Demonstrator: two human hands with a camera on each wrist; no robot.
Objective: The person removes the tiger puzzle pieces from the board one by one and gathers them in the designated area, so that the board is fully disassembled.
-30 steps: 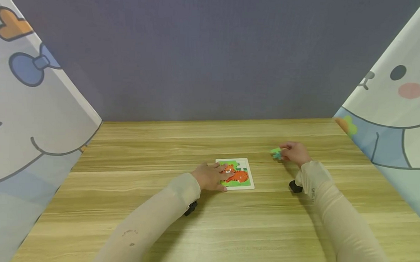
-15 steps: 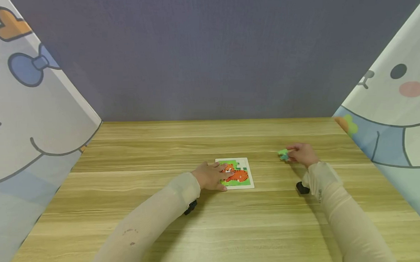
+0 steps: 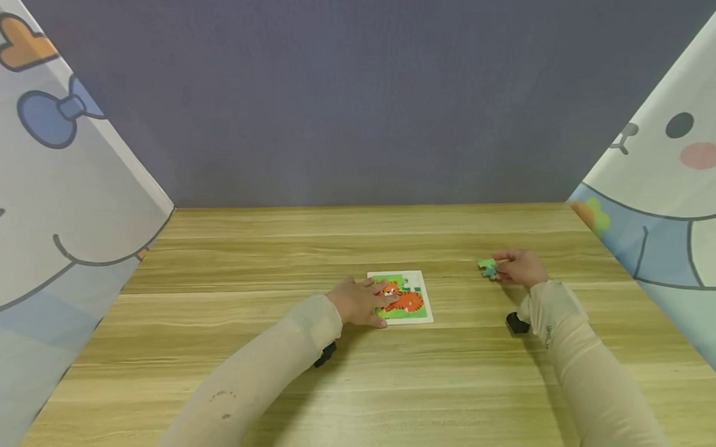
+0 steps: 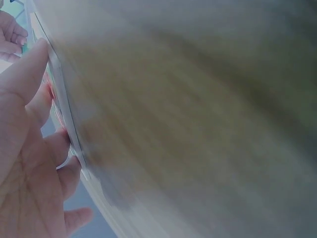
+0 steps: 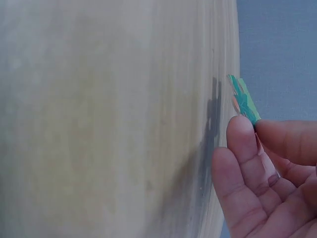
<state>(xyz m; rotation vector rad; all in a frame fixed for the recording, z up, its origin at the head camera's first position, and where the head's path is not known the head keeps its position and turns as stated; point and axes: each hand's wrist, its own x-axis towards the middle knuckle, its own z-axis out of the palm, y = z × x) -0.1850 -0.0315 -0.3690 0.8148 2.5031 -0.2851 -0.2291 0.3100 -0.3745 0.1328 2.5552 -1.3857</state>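
A square tiger puzzle (image 3: 411,304) with a white border lies on the table, with a pale gap near its upper right corner. My left hand (image 3: 358,302) rests over its left side, fingers spread; in the left wrist view the fingertips (image 4: 42,49) touch the puzzle along its edge. To the right, my right hand (image 3: 521,267) pinches a green and teal puzzle piece (image 3: 488,268) by its right side. Seen from the right wrist, the piece (image 5: 243,99) stands edge-on between thumb and fingertips, raised over the tabletop with its shadow below.
The wood-grain table (image 3: 352,394) ends at a grey-blue back panel (image 3: 362,105). Cartoon-printed panels stand at the left (image 3: 69,194) and right (image 3: 678,215) sides. A black wrist device (image 3: 517,323) hangs under the right sleeve.
My right hand has moved a little to the right and slightly nearer me with the puzzle piece, turning the piece slightly. The left hand and the puzzle have stayed put.
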